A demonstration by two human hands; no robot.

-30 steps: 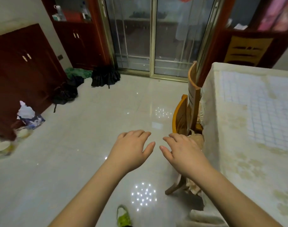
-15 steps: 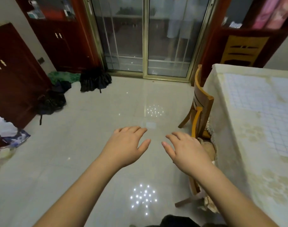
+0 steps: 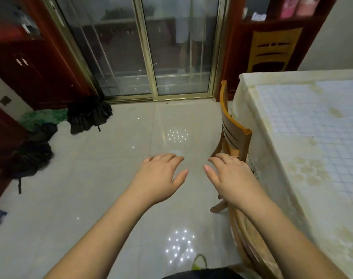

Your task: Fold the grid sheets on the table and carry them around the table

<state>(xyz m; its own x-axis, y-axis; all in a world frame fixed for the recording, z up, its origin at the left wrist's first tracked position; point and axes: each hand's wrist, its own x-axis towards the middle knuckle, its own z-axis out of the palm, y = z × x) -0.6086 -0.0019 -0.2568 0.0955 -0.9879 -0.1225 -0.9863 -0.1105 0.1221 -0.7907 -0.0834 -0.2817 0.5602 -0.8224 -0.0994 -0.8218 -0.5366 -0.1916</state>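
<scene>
Shiny tile floor ahead, both our left hand [image 3: 161,177] and right hand [image 3: 231,179] loose-fingered, empty, so we'd swing right to the grid sheet [image 3: 316,125] on the bench [image 3: 250,117].

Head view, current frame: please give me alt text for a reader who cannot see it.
A person's empty left hand and right hand reach forward, fingers relaxed, over a glossy tiled floor. To the right, a grid sheet lies flat on a cloth-covered table, with a wooden chair against its side. Glass sliding doors stand ahead.
</scene>
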